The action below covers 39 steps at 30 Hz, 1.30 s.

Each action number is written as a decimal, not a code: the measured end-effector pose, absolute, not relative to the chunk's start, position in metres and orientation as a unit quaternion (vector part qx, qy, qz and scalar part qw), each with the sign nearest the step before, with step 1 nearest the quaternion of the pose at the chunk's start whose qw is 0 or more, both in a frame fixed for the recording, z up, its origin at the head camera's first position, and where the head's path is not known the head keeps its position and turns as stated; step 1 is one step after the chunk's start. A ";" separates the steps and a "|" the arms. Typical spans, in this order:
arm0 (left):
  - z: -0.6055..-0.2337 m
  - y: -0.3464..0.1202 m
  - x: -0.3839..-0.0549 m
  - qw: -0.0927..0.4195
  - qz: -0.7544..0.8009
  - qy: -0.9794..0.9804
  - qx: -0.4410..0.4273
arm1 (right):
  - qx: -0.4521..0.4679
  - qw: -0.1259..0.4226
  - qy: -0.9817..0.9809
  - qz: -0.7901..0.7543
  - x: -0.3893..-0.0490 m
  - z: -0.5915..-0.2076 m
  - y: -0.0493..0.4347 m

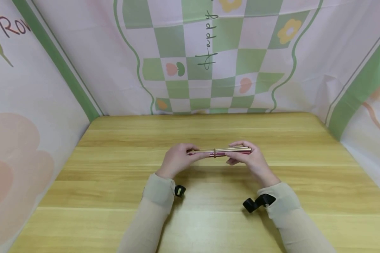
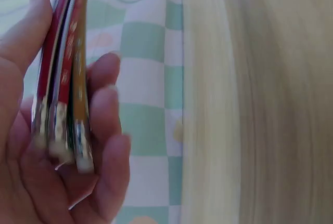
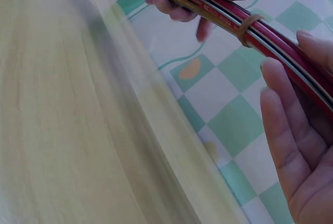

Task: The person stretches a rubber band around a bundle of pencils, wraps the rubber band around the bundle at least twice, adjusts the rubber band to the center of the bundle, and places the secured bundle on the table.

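A bundle of pencils (image 1: pixel 202 152), bound by a brown rubber band (image 1: pixel 214 153), is held level above the table between two hands. The left hand (image 1: pixel 177 158) grips one end with thumb and fingers. In the left wrist view, red and ochre pencils (image 2: pixel 63 68) show metal-capped ends lying inside the curled fingers. My right hand (image 1: pixel 254 163) pinches the other end, thumb on the near side. The right wrist view shows the rubber band (image 3: pixel 248 29) around the middle, between both hands; the bundle's right end runs out of that frame.
Beneath the hands lies a wooden table (image 1: pixel 114 140). A printed cloth (image 1: pixel 197 88) with green checks hangs behind it, and more cloth stands on both sides. Black straps (image 1: pixel 254 203) sit at the wrists beside the beige sleeves (image 1: pixel 158 200).
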<state>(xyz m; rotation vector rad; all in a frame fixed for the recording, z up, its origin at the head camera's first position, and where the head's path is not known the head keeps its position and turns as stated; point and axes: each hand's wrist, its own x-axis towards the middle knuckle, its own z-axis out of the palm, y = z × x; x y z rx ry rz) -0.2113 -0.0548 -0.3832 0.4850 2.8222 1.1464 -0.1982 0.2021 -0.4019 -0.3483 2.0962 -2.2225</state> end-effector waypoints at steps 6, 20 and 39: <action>-0.386 -0.058 -0.217 0.094 0.508 0.850 0.099 | -0.092 0.019 0.663 -0.742 -0.200 -0.403 0.203; -0.394 -0.046 -0.217 0.041 0.575 0.811 0.103 | -0.031 0.037 0.728 -0.684 -0.201 -0.400 0.208; -0.402 -0.037 -0.216 -0.025 0.523 0.836 0.164 | 0.018 0.057 0.752 -0.656 -0.203 -0.400 0.206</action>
